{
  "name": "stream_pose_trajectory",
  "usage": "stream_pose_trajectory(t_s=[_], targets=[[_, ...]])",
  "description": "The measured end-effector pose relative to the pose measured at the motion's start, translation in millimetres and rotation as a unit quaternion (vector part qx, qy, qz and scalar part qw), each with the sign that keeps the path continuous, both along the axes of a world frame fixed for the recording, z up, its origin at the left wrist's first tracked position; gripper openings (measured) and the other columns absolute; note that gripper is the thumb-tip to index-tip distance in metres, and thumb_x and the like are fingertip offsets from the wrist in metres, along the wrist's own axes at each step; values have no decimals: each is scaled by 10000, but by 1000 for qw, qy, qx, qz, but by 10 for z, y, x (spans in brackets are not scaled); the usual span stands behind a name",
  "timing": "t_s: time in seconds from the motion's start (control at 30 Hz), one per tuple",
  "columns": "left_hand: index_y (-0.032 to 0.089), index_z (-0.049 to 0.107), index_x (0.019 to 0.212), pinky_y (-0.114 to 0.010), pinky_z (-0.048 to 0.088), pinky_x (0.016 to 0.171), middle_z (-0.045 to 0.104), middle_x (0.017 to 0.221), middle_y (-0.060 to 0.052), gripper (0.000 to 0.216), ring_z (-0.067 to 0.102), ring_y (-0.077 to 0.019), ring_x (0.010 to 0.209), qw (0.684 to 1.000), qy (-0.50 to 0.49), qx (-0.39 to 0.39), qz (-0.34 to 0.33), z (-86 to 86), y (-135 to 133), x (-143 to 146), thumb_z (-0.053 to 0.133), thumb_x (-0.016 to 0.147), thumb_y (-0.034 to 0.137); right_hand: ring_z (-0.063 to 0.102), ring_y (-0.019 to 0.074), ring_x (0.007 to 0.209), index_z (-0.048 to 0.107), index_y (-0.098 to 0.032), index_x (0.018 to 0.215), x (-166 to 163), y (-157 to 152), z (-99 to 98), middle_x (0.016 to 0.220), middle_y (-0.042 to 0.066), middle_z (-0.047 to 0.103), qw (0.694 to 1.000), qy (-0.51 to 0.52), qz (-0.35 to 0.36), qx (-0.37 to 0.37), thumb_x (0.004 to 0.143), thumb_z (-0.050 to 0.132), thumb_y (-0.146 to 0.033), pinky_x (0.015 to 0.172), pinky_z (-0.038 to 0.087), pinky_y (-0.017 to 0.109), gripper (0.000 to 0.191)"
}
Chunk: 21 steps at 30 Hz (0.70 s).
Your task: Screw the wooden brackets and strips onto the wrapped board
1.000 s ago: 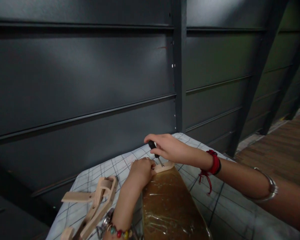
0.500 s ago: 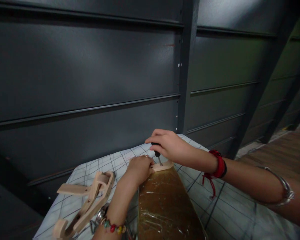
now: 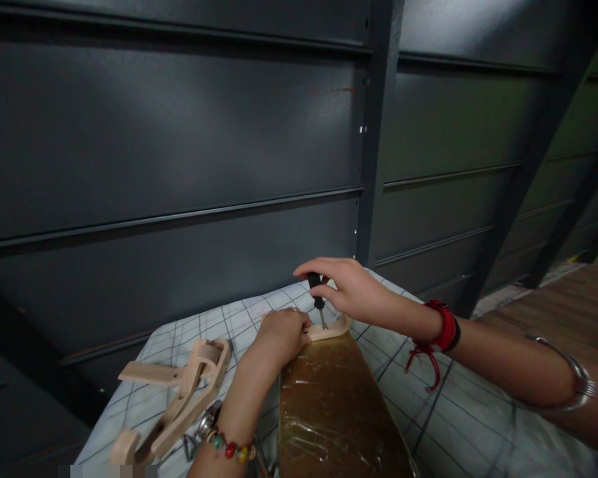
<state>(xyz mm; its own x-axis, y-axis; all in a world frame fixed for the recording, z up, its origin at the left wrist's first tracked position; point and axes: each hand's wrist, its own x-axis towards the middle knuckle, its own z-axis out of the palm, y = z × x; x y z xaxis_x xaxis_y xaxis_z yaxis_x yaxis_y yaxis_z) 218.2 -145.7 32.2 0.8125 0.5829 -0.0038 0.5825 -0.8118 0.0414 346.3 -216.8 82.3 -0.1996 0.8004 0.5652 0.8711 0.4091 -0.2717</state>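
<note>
My right hand (image 3: pixel 346 285) grips the black handle of a screwdriver (image 3: pixel 315 289), fingers curled round its top. The screwdriver stands nearly upright, its metal tip down at a curved, light wooden piece (image 3: pixel 323 333). That piece lies along the far end of a brown block wrapped in clear plastic (image 3: pixel 339 405). On the left end of the wooden piece, my left hand (image 3: pixel 282 335) is closed and holds it; part of the fingers is hidden. Left of my left forearm lie more light wooden parts (image 3: pixel 192 388), joined together.
A white checked cloth (image 3: pixel 249 312) covers the table. Several small metal items (image 3: pixel 192 446) lie beside my left wrist, partly hidden. A dark metal panel wall (image 3: pixel 179 146) rises behind the table. Wooden flooring (image 3: pixel 563 295) shows at the right.
My right hand's fingers have opened a little and shifted on the handle, and the screwdriver stands more upright. My left hand stays on the wooden piece. The whole view has shifted slightly.
</note>
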Motion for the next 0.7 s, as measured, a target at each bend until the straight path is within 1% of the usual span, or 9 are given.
stream_pose_trajectory(t_s=[0.13, 0.2, 0.27, 0.33, 0.4, 0.5, 0.6, 0.63, 0.7], targets=[[189, 627, 941, -296, 414, 790, 648, 977, -65, 255, 578, -211, 898, 1000, 3, 2, 1, 6, -8, -10, 513, 712, 187, 531, 144, 1008, 601, -155, 961, 5, -24, -2, 1060, 58, 608, 1000, 21, 5, -19, 711, 467, 37, 862, 393, 275, 342], [192, 627, 938, -301, 417, 782, 649, 968, -62, 249, 579, -215, 893, 1000, 3, 3, 1, 12, -14, -14, 515, 715, 194, 528, 151, 999, 615, -144, 932, -10, -37, -11, 1095, 90, 562, 1000, 15, 4, -3, 720, 492, -3, 857, 400, 286, 282], [196, 628, 933, -309, 424, 762, 656, 939, -58, 243, 585, -220, 873, 1000, 5, 5, 3, 18, -21, -15, 511, 720, 195, 542, 165, 930, 640, -140, 885, -31, -41, -30, 1042, 108, 540, 1000, 13, -9, 20, 716, 581, -111, 814, 423, 299, 181], [196, 632, 927, -316, 431, 743, 660, 917, -61, 238, 590, -226, 853, 1000, 9, 5, 7, 20, -26, -12, 511, 721, 195, 556, 157, 841, 658, -147, 833, -44, -30, -55, 928, 85, 560, 999, 30, -19, 37, 697, 631, -168, 755, 444, 290, 140], [195, 634, 927, -319, 432, 749, 655, 935, -63, 236, 589, -229, 862, 1000, 13, 4, 9, 21, -28, -8, 523, 719, 203, 563, 147, 811, 650, -152, 856, -43, -10, -72, 863, 59, 597, 997, 57, -21, 43, 700, 619, -123, 737, 448, 278, 161], [201, 631, 940, -321, 425, 778, 644, 975, -58, 239, 579, -229, 898, 1000, 15, 4, 8, 21, -25, -4, 534, 722, 212, 576, 149, 853, 595, -140, 947, -24, 16, -73, 909, 57, 635, 995, 93, -18, 21, 716, 556, -39, 752, 448, 277, 255], [201, 630, 937, -327, 425, 781, 644, 970, -56, 233, 577, -232, 901, 1000, 15, 4, 7, 21, -17, -5, 535, 725, 218, 572, 144, 895, 576, -150, 909, -11, 14, -62, 944, 55, 631, 995, 98, 0, -1, 732, 479, 12, 789, 441, 284, 259], [200, 629, 937, -331, 425, 781, 644, 968, -57, 232, 578, -235, 901, 1000, 15, 4, 8, 20, -14, -6, 535, 726, 220, 563, 143, 910, 577, -156, 890, -11, 9, -62, 963, 58, 617, 996, 92, 12, 0, 735, 473, 9, 797, 439, 285, 249], [199, 626, 940, -340, 425, 780, 646, 958, -61, 233, 580, -242, 897, 1000, 13, 5, 11, 17, -13, -8, 533, 728, 221, 543, 152, 915, 585, -160, 871, -20, -1, -74, 982, 73, 571, 996, 82, 23, 6, 729, 527, -47, 781, 448, 287, 190]])
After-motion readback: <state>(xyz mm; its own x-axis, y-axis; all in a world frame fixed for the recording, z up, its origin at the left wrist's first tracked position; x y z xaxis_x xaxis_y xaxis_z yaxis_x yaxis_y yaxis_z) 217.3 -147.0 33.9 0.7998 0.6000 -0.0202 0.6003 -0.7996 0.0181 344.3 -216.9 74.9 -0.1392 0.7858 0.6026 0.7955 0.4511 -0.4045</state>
